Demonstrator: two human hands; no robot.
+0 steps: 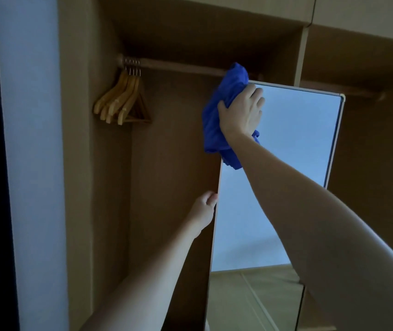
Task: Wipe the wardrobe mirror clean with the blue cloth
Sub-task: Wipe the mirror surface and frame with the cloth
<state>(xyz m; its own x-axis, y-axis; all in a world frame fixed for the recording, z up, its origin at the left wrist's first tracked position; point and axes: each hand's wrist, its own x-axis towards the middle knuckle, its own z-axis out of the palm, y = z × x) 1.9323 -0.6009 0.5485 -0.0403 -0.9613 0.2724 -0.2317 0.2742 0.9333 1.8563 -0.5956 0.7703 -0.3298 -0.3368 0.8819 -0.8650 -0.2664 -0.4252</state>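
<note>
Mirror: a tall rectangular wardrobe mirror (293, 144), framed in thin pale metal with a rounded corner cap, is seen standing inside an open wooden wardrobe (171, 144); a pale, even surface is reflected in its upper glass, light wood tones in its lower part.

Cloth: a blue cloth (224, 108), soft and bunched into loose folds, is pressed against the mirror's upper left corner, with part of it overlapping the frame edge and a crumpled tail left hanging below the wrist.

Right hand: the right hand (242, 113) is laid over the cloth, its fingers curled into the fabric and clamped on it, the arm stretched up across the glass.

Left hand: the left hand (205, 206) is placed at the mirror's left edge, lower down, with the fingers curled round the frame and gripping it.

Rail: a round wooden hanging rail (181, 65) is run across the wardrobe behind the cloth.

Hangers: a cluster of light wooden coat hangers (123, 101) with metal hooks is hung at the rail's left end, well apart from the mirror.

Wall: a smooth pale wall strip (30, 139) is seen left of the wardrobe.
</note>
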